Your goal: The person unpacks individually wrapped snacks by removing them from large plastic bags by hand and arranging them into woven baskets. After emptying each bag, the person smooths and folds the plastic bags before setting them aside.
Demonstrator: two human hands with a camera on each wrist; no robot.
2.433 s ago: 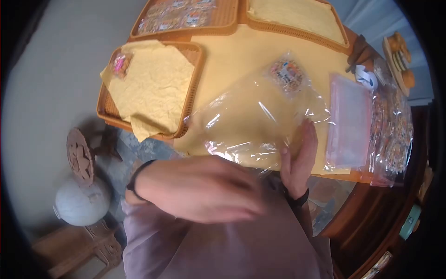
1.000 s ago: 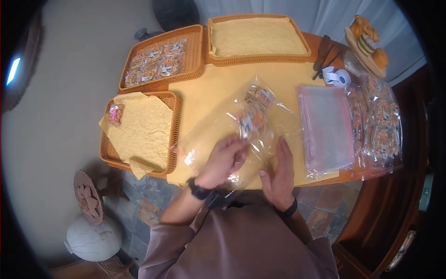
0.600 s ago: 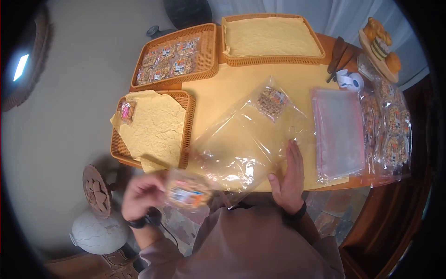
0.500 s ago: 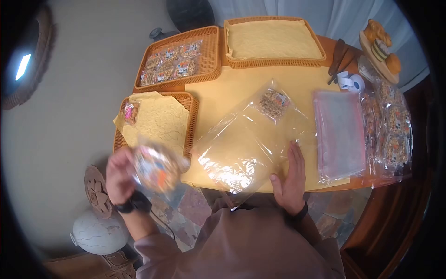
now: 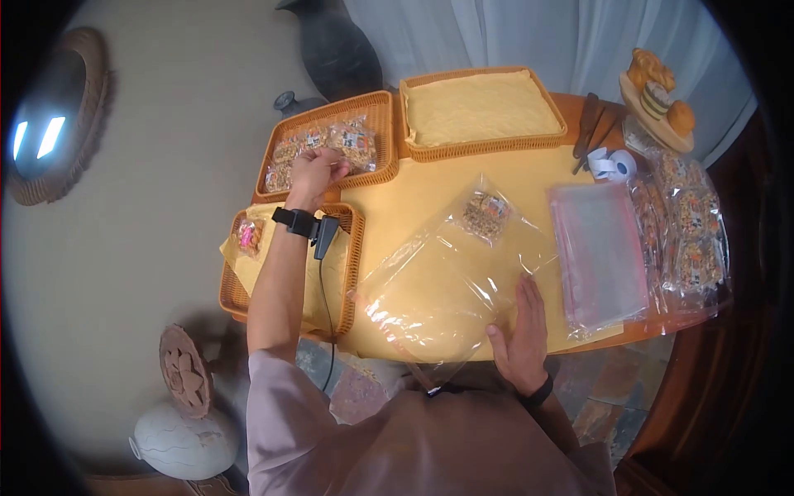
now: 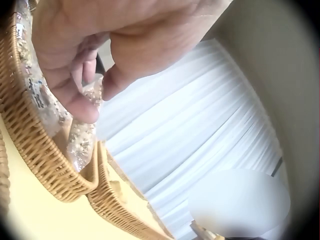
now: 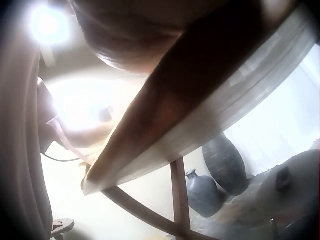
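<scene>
My left hand point(image 5: 316, 175) is over the back-left wicker tray point(image 5: 385, 169). Between thumb and fingers it pinches a clear-wrapped nut cracker packet point(image 6: 81, 145), seen edge-on in the left wrist view, just inside the tray's rim. Similar packets point(image 5: 289, 147) lie in that tray. My right hand point(image 5: 523, 337) rests with straight fingers on the lower right edge of a large clear plastic bag point(image 5: 430, 289), spread on the yellow table cover. One nut cracker packet point(image 5: 485, 215) sits at the bag's far corner. The right wrist view shows mostly the table's underside and edge.
At left is a paper-lined tray point(image 5: 357, 264) with one pink-labelled packet point(image 5: 249, 236). Another lined tray point(image 5: 488, 107) stands at the back. Flat bags point(image 5: 600, 256), filled packs point(image 5: 696, 227), a tape roll point(image 5: 614, 165) and a bread board point(image 5: 655, 116) occupy the right side.
My left hand took a packet off the bag, swung left with it and reached forward to the back-left tray. One packet stays on the bag. My right hand has stayed at the bag's edge.
</scene>
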